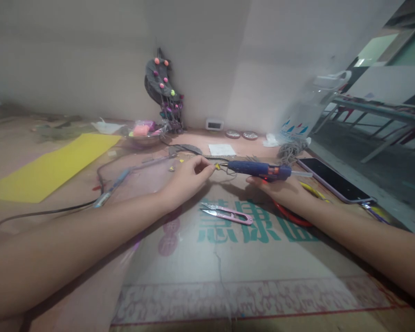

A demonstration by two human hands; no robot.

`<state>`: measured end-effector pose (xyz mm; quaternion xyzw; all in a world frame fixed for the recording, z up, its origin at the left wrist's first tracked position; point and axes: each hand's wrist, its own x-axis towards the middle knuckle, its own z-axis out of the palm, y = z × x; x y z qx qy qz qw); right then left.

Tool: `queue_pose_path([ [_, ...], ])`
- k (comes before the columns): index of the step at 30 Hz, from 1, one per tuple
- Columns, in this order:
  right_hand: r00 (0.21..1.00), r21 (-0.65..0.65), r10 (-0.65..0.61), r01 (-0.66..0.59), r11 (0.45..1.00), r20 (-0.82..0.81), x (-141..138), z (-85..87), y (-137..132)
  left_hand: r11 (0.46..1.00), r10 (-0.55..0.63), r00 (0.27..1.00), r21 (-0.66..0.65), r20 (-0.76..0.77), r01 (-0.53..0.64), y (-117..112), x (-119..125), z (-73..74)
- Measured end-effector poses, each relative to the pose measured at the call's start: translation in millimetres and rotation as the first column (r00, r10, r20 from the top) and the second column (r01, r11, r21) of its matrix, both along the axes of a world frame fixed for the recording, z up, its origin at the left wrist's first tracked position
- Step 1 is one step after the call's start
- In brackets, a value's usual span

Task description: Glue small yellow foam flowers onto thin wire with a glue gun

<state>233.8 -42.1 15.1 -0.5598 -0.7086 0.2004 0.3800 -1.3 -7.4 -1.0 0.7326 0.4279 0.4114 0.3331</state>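
My right hand (280, 186) is closed around the handle of a blue glue gun (251, 168), which points left with a clear glue stick (302, 174) sticking out at its back. Pinched between the thumb and fingers of my left hand (193, 173) is a small yellow piece (217, 166), right at the gun's nozzle; whether they touch I cannot tell. Thin grey cord shows just below the nozzle. Pink thread snips (228, 214) lie below, blades to the left, on a printed cardboard sheet (180, 272). More small yellow bits (172, 168) lie left of my left hand.
A grey moon-shaped hanging with coloured pompoms (159, 78) leans on the wall. Yellow sheet (55, 168), blue pen (112, 186) and black cable (44, 212) lie left. At right are a phone (335, 180), grey yarn (292, 151) and a clear bottle (304, 110).
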Motion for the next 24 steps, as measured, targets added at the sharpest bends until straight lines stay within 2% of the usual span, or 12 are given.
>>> queue_pose_path([
  [15, 0.998, 0.032, -0.034, 0.032, 0.999, 0.052, 0.3, 0.5, -1.9, 1.000, 0.025, 0.999, 0.001, 0.037, -0.025, 1.8, -1.4, -1.2],
  [24, 0.998, -0.013, -0.027, 0.027, 1.000, 0.060, -2.1, 4.4, -5.4, 0.999, 0.037, 0.997, -0.002, 0.061, -0.036, 7.1, -1.5, -5.7],
])
